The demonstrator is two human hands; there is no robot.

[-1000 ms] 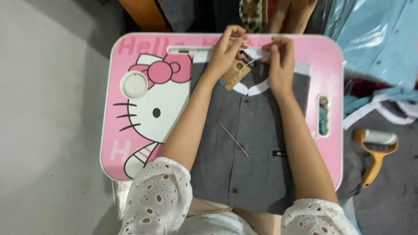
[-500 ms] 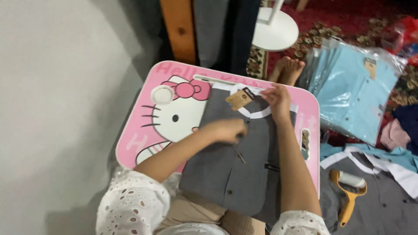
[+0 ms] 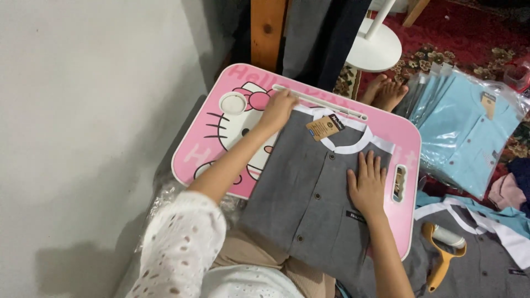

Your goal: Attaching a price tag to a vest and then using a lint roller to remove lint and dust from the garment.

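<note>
Grey shirt laid flat on the lap table, tag already on the collar.

Your right hand (image 3: 367, 185) lies open, palm down, on the folded grey shirt (image 3: 309, 204), pinning its chest; your left hand (image 3: 277, 108) rests with fingers apart on the shirt's shoulder at the pink lap table (image 3: 406, 221). A brown tag (image 3: 326, 127) hangs at the white collar. Judged: shirt buttoned and tagged; no bag on it yet. Farther off, light-blue shirts in clear bags (image 3: 469, 138) lie stacked.
</note>
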